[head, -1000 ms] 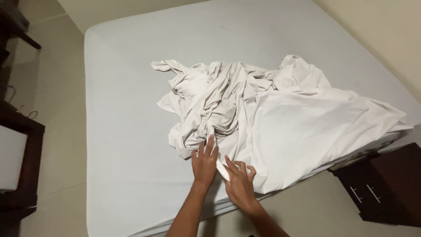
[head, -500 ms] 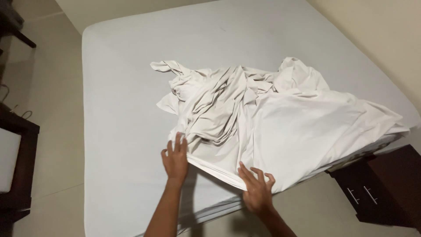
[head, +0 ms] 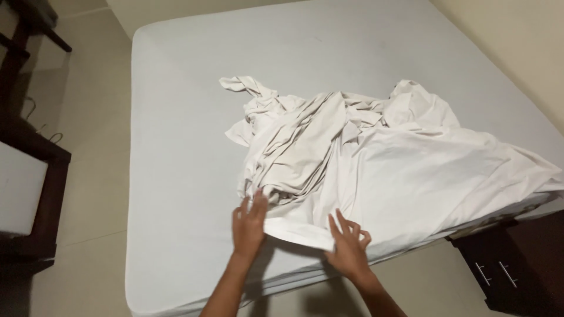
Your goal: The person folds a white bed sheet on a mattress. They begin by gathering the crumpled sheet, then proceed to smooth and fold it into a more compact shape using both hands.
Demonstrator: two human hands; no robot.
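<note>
Both hands work the near hem of the crumpled white sheet on the mattress: left hand flat, fingers spread; right hand pinching the edge. Judged step: finding the hem; drawing it out calls for a firm two-handed hold.

Both forearms enter from the 6 o'clock edge, bare, angled upward and slightly apart. Left hand sits palm down, fingers extended together and pointing toward 12 o'clock, wrist straight. Right hand lies at the left hand's 4 o'clock, near it but not touching, back of hand up, fingers spread and curled, index and thumb bent in a pinch toward 11 o'clock.
</note>
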